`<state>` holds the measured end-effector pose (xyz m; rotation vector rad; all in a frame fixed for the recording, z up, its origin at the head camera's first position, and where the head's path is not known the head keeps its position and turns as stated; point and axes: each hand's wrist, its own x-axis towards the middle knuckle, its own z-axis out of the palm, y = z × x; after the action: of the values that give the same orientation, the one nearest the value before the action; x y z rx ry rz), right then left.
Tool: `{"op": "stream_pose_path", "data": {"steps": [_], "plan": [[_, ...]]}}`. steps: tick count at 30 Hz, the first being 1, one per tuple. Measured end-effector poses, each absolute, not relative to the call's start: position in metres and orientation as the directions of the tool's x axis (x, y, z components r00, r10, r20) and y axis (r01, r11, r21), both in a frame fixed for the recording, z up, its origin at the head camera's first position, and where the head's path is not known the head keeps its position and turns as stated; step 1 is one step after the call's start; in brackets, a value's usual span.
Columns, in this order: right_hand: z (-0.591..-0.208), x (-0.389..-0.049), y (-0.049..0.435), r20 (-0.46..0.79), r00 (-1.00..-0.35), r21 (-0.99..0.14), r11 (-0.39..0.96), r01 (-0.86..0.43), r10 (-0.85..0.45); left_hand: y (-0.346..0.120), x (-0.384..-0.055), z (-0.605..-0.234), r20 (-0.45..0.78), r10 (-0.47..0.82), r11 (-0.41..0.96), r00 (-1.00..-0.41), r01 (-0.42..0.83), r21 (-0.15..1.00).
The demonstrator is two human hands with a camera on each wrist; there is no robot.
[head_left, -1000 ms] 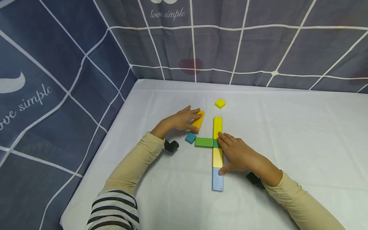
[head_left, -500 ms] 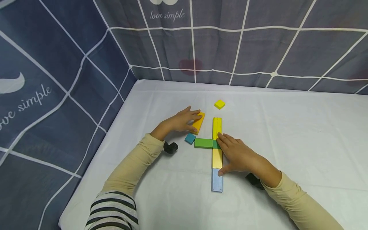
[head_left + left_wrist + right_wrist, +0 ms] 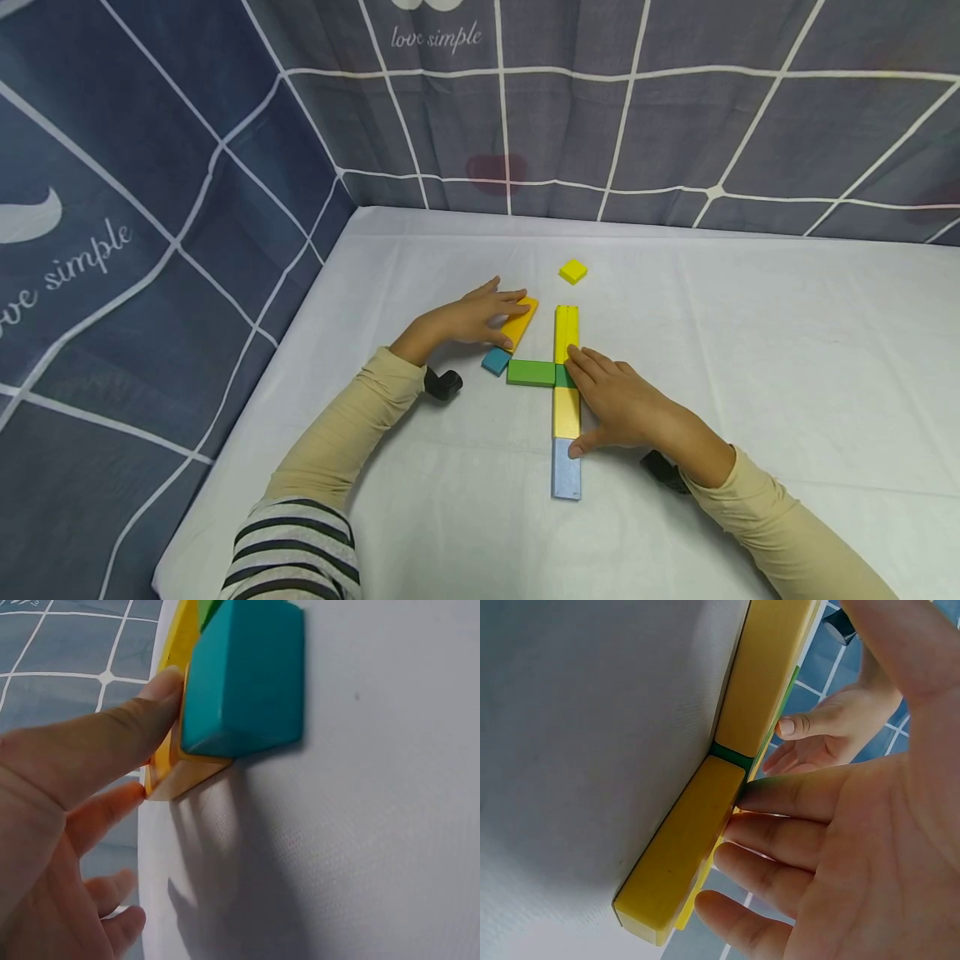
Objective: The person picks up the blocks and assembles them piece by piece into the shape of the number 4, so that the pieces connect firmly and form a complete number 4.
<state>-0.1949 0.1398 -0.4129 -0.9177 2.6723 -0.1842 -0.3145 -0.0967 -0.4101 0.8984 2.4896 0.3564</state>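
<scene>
My left hand [image 3: 474, 318] lies with spread fingers on top of an orange block [image 3: 525, 323], its thumb [image 3: 161, 684] near the block's near end. That end is right by a small teal block [image 3: 496, 361]. My right hand [image 3: 626, 404] rests along the right side of a straight row of blocks, fingers extended. The row has a bright yellow block [image 3: 566, 325], a dark green one [image 3: 562, 377], a pale yellow one [image 3: 566, 412] and a light blue one [image 3: 566, 479], which my right thumb touches. A green block [image 3: 531, 372] branches left from the row.
A small yellow square block [image 3: 573, 271] stands alone beyond the row. Black wrist devices show beneath both forearms. A white cloth [image 3: 787, 350] covers the table, and a grey-blue checked curtain [image 3: 570, 125] hangs behind and at the left.
The orange block has slid slightly right and towards me under my left hand. My right hand and the row of blocks stay in place.
</scene>
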Motion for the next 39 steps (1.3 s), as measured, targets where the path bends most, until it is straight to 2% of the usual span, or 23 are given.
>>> {"op": "stream_pose_path", "data": {"steps": [16, 21, 30, 34, 39], "plan": [[-0.412, -0.195, 0.141, -0.257, -0.751, -0.224, 0.793, -0.566, -0.608, -0.095, -0.316, -0.407, -0.340, 0.697, 0.714, -0.632, 0.562, 0.418], [-0.413, -0.196, 0.141, -0.262, -0.751, -0.231, 0.795, -0.561, -0.606, -0.093, -0.317, -0.403, -0.330, 0.696, 0.714, -0.637, 0.568, 0.410], [-0.415, -0.195, 0.139, -0.259, -0.748, -0.232, 0.791, -0.566, -0.611, -0.061, -0.339, -0.376, -0.235, 0.610, 0.786, -0.757, 0.540, 0.301], [-0.415, -0.195, 0.140, -0.259, -0.747, -0.233, 0.791, -0.566, -0.612, -0.035, -0.351, -0.372, -0.227, 0.600, 0.799, -0.767, 0.563, 0.213], [-0.415, -0.195, 0.139, -0.260, -0.750, -0.238, 0.793, -0.561, -0.608, -0.013, -0.364, -0.382, -0.277, 0.595, 0.798, -0.755, 0.597, 0.087]]}}
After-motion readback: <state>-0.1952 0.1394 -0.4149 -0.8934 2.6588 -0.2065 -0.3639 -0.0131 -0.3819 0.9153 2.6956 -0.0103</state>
